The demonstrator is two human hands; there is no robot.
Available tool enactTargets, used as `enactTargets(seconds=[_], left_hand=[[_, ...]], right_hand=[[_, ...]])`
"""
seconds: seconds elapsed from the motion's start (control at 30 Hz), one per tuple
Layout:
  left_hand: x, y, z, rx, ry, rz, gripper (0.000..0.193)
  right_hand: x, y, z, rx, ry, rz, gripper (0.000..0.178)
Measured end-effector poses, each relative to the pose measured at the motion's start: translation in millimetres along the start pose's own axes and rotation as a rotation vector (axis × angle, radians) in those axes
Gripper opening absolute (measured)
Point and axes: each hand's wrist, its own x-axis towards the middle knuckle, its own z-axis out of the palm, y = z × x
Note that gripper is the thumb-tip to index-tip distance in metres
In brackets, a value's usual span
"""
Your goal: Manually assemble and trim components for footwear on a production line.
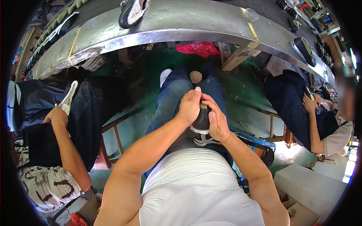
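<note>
Over my lap, both hands are closed around a dark shoe (201, 121) with a ragged white edge at its near end and an olive patch higher up. My left hand (189, 107) presses on its left and far side, thumb and fingers together. On the right side, my right hand (218, 120) curls round it, its fingertips close to the left hand. Much of the shoe is hidden behind the palms. Just below it, white curved strips (205, 141) show on dark material in my lap.
Ahead runs a metal-edged bench (181, 32) bearing a black-and-white shoe (132, 14), a clear cup (250, 15) and another dark shoe (304, 51). Seated co-workers hold shoe parts at left (62, 116) and right (310, 98). Pink cloth (200, 49) lies under the bench; a blue-framed seat (252, 140) is at my right.
</note>
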Motion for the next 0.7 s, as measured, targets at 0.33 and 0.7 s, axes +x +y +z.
enactTargets(seconds=[0.33, 0.7], left_hand=[[-0.6, -8.8, -0.6, 0.068, 0.014, 0.192, 0.052], [-12.3, -6.9, -66.2, 0.190, -0.294, 0.199, 0.075]], right_hand=[[19.9, -31.7, -31.6, -0.104, -0.363, 0.082, 0.072], [50.3, -39.2, -44.3, -0.542, -0.325, 0.134, 0.081]])
